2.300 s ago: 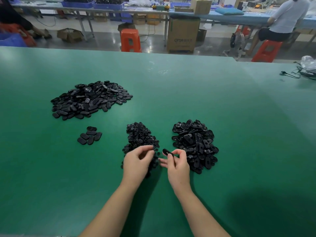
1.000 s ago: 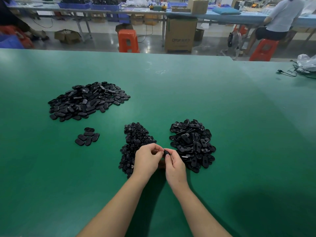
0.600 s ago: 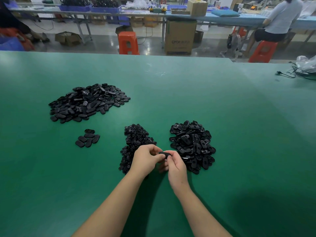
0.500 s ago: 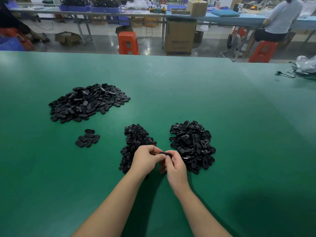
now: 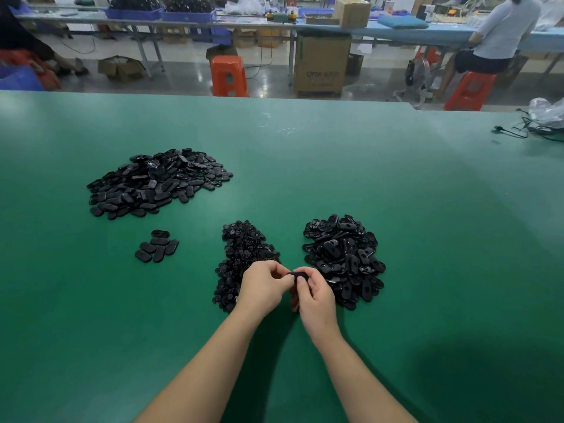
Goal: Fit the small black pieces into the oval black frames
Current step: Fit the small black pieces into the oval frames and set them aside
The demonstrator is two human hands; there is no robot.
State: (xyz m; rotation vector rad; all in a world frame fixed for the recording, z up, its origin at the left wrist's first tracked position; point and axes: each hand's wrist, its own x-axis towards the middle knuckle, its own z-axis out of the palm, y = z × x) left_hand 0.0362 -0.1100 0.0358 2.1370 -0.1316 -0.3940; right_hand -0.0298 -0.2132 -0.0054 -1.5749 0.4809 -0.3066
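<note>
Hands are brought together low over the green surface [image 5: 396,209], between two of the black heaps. One oval black frame [image 5: 298,275] is pinched between them: the right hand [image 5: 316,296] has its thumb and fingers curled round the frame's right end, and the left hand [image 5: 264,283] has its fingertips closed on the left end. Whether a small black piece is also held in the left grip cannot be told, since the fingers hide that spot.

Just behind the left hand, a heap of small black pieces [image 5: 242,257] is spread on the surface, partly covered by the wrist. Just beside the right hand, a heap of oval black frames [image 5: 343,257] is piled, many lying with their cut-outs showing. Well apart to the far left, a larger heap of closed oval parts [image 5: 155,183] is seen, and near it, towards the person, a small cluster of the same ovals [image 5: 157,247] is laid flat, touching one another.

No container is found on the green surface; all parts lie loose on it. At its far right edge a clear plastic bag [image 5: 547,112] and a black cable [image 5: 515,132] are seen. Beyond the surface, blue bins [image 5: 161,13] filled with dark items are set on a long table [image 5: 396,29], a closed cardboard box [image 5: 322,67] and an orange stool [image 5: 229,76] stand on the floor, and an open cardboard box [image 5: 120,68] rests farther left; its contents cannot be made out. A seated person [image 5: 500,35] is visible at the table.
</note>
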